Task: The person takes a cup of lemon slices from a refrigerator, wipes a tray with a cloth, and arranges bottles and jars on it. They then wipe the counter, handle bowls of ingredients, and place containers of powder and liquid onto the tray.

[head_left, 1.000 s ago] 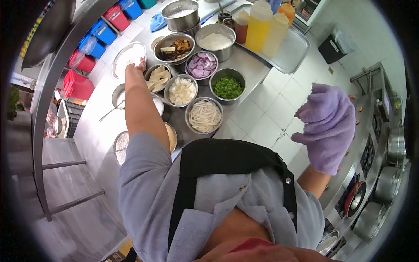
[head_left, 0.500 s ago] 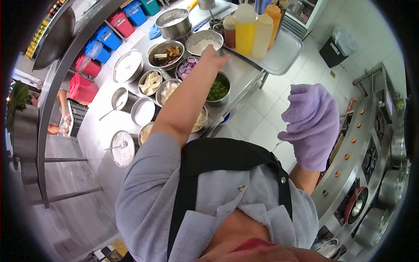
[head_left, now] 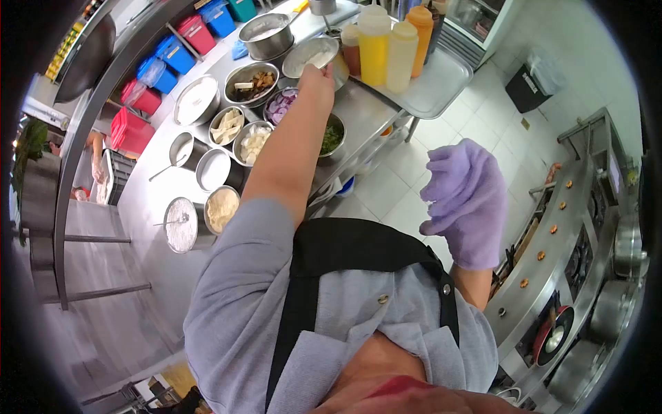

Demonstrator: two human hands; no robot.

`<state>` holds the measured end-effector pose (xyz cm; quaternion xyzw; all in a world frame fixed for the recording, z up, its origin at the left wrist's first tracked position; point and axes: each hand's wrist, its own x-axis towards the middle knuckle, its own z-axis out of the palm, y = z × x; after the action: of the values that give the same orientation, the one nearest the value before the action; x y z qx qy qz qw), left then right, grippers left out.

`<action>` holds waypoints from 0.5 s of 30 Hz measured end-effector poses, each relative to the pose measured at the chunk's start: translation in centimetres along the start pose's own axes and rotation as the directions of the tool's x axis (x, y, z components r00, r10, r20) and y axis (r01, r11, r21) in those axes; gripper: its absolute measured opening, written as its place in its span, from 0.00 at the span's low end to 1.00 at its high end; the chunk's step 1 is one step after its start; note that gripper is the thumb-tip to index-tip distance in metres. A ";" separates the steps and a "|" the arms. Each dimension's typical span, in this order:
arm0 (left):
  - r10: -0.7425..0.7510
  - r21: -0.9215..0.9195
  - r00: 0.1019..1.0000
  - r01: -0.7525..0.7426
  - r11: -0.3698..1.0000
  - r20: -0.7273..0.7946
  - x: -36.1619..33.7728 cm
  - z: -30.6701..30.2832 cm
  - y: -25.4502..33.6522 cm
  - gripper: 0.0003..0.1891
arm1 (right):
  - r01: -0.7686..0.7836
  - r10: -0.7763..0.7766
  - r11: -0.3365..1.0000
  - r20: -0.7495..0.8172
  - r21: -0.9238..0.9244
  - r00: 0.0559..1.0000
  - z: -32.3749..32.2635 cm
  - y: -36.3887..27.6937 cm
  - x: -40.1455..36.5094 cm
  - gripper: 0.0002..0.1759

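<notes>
My left hand (head_left: 316, 84) reaches over the prep table and grips the near rim of a metal bowl (head_left: 303, 61) with white powder inside. The bowl looks tilted, its outer side showing at the right. Close to this hand stand a bowl of sliced purple onion (head_left: 279, 103), a bowl of chopped greens (head_left: 334, 138) and a bowl of browned pieces (head_left: 261, 84). A purple towel (head_left: 472, 200) wraps my right hand, held up over the floor at the right. The fingers inside the towel are hidden, but the cloth is bunched around them.
Squeeze bottles (head_left: 374, 48) stand on a metal tray (head_left: 455, 86) behind the bowl. Several more containers, including one of white powder (head_left: 181, 234), cover the steel table (head_left: 141, 200). A stove (head_left: 552, 255) with a red pan (head_left: 562, 324) runs along the right. Another person's arm (head_left: 96, 155) shows at far left.
My left hand has closed on the rim of the powder bowl, which now tilts. The towel-wrapped right hand has shifted slightly left, and the view has moved a little.
</notes>
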<state>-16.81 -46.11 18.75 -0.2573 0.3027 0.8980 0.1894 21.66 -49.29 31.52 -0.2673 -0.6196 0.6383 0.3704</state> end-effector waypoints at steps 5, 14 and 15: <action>0.035 0.071 0.961 -0.057 0.996 0.274 -7.5 -1.7 1.5 0.03 | -0.261 0.246 0.950 0.103 0.172 0.964 0.1 7.1 5.0 0.14; -0.032 0.487 0.914 -0.186 0.854 0.404 -21.6 -8.9 0.5 0.13 | 0.452 -0.508 0.750 0.017 -0.482 0.861 9.9 11.1 3.5 0.11; -0.015 0.450 0.900 -0.204 0.869 0.436 -22.1 -9.6 0.8 0.13 | 0.480 -0.532 0.698 0.062 -0.531 0.844 10.1 10.9 2.9 0.11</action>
<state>3.76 -56.90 25.31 0.0161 0.4818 0.8355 0.2638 10.37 -52.51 22.01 -0.2078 -0.8010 0.3027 0.4729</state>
